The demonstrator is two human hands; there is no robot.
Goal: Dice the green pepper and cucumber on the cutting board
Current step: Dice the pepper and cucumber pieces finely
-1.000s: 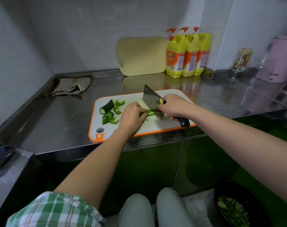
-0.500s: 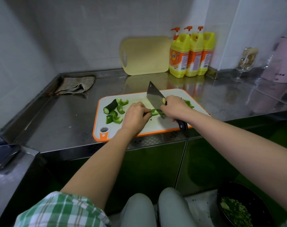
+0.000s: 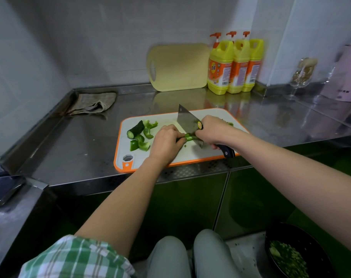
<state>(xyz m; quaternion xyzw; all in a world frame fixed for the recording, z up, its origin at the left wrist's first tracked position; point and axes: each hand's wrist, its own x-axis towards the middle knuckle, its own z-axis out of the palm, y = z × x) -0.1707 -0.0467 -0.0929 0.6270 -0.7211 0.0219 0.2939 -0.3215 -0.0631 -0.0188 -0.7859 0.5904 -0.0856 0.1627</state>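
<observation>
Now right hand [image 3: 212, 130] grips rectangular steel cleaver [image 3: 187, 122]; left hand [image 3: 166, 141] holds pepper strip [image 3: 188, 136].

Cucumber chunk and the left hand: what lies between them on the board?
Head view: loose green pepper pieces lie between the cucumber chunk and the left hand, on the cutting board.

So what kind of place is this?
Probably a small kitchen: a stainless steel counter, dish soap bottles at the back, and a cutting board where the right hand works a cleaver through a green vegetable strip held by the left hand.
</observation>
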